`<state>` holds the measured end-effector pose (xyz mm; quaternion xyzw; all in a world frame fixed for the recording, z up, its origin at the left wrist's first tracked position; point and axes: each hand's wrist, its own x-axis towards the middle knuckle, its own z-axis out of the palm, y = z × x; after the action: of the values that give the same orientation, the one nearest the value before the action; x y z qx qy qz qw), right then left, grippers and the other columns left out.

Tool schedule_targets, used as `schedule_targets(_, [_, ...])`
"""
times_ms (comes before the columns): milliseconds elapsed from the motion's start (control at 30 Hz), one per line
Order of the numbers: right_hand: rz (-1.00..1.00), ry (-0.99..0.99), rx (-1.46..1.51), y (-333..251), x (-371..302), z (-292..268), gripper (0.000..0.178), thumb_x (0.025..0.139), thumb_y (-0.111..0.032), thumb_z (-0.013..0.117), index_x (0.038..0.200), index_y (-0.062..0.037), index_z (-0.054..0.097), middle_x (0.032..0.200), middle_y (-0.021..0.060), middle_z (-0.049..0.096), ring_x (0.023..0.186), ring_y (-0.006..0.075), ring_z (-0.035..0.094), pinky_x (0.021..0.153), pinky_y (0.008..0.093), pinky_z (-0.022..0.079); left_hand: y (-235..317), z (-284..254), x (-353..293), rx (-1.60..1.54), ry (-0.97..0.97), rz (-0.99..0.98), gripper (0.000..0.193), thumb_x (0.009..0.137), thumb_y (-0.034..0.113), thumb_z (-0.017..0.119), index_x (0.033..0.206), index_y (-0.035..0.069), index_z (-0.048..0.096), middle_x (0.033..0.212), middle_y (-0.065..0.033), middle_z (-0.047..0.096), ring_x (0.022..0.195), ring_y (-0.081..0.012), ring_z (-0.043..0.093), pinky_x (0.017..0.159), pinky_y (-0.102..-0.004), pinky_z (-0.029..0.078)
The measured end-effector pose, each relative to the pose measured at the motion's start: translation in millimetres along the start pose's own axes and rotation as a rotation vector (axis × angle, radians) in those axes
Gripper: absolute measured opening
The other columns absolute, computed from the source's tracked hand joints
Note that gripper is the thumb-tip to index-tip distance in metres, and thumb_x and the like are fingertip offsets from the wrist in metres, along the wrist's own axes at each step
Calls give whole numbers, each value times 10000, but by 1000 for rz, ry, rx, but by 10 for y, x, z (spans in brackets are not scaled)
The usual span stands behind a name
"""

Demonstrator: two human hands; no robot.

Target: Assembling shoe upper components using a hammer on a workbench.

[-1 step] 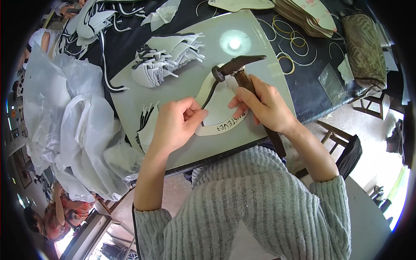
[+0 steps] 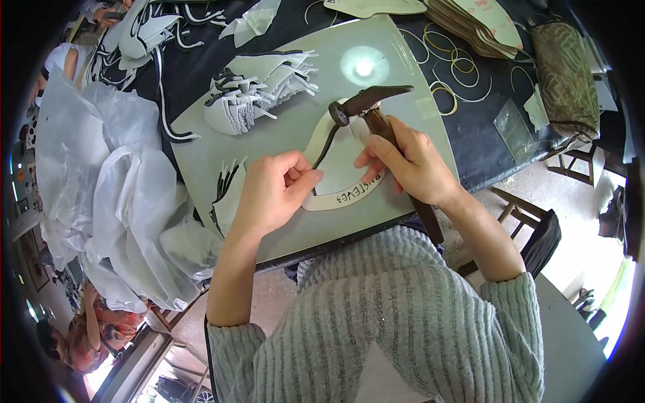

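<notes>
My right hand [image 2: 416, 161] is wrapped round the dark wooden handle of a hammer [image 2: 368, 101]. The hammer's round face rests at or just above a black strip [image 2: 327, 146] along the inner edge of a pale curved template [image 2: 339, 199] with handwriting on it. Thumb and fingers pinched together, my left hand [image 2: 282, 188] is at the near end of the black strip and seems to grip it; the fingertips partly hide it. White material lies inside the curve, partly behind my right fingers. Under everything is a smooth grey-green board [image 2: 282, 245].
Overlapping white cut pieces with black edging [image 2: 259, 91] lie on the board's far left; a few more [image 2: 228, 191] lie beside my left wrist. Clear plastic bags [image 2: 121, 195] fill the left side. Loose rings [image 2: 457, 64], stacked templates [image 2: 470, 23] and a patterned roll [image 2: 564, 77] lie right.
</notes>
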<state>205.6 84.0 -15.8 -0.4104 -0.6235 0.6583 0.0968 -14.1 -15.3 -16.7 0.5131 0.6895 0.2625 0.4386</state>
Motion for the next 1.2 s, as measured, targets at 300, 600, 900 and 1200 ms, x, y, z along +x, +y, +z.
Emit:
schedule_targets(300, [-19, 40, 6, -14, -39, -8, 226, 1034, -209, 486, 1031, 14, 520, 888, 80, 699, 697, 110, 684, 470, 236, 452, 125, 103, -25, 244, 42, 149, 197, 836, 76, 698, 727, -19, 564, 556, -90, 565, 479, -148, 523, 481, -297, 392])
schedule_targets(600, [-377, 110, -874, -437, -165, -272, 270, 984, -250, 570, 881, -11, 498, 622, 148, 595, 521, 321, 612, 499, 409, 494, 120, 46, -16, 315, 49, 155, 185, 828, 88, 694, 748, -6, 555, 602, -148, 576, 534, -303, 565, 550, -400, 438])
schedule_targets(900, [-518, 104, -1112, -368, -169, -267, 294, 955, -281, 610, 841, -46, 476, 625, 109, 580, 480, 295, 586, 426, 384, 457, 7, 371, -182, 473, 310, 466, 241, 765, 66, 685, 1001, 22, 661, 1112, -104, 643, 1037, -287, 598, 885, -413, 469])
schedule_targets(1200, [-443, -18, -1149, -303, -240, -356, 324, 942, -287, 639, 818, -48, 459, 634, 84, 558, 473, 281, 586, 411, 377, 447, -114, 423, -199, 280, 333, 565, 314, 780, 74, 694, 1091, 38, 676, 1138, -65, 648, 1062, -258, 590, 912, -418, 453])
